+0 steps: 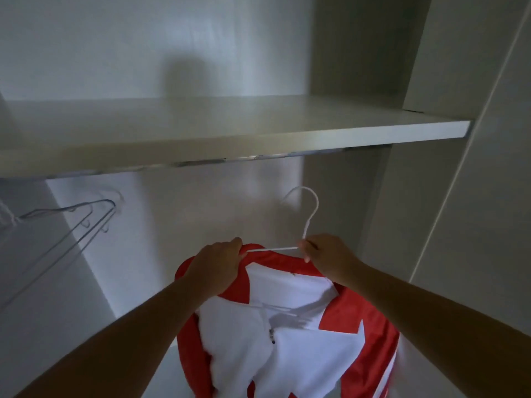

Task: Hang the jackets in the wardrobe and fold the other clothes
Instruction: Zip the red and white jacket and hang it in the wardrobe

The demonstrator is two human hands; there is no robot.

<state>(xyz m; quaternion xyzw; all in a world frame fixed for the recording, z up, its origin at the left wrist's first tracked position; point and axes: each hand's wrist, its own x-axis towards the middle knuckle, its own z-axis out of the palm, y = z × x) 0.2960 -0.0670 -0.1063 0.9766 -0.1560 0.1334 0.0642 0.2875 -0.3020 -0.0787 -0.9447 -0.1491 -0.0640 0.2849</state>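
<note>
A red and white jacket [290, 334] hangs on a white wire hanger [309, 216] inside the wardrobe, held up in front of me. My left hand [215, 265] grips the jacket's red shoulder at the hanger's left end. My right hand [327, 254] pinches the hanger at the base of its hook. The hook points up, a little below the metal rail [258, 159] under the shelf, and is not on it. A dark zip pull shows on the white front.
A white shelf [230, 130] spans the wardrobe above the rail. Empty wire hangers [74, 222] hang at the left. The wardrobe's side panel [431, 211] stands close on the right, the back wall [186, 214] straight ahead.
</note>
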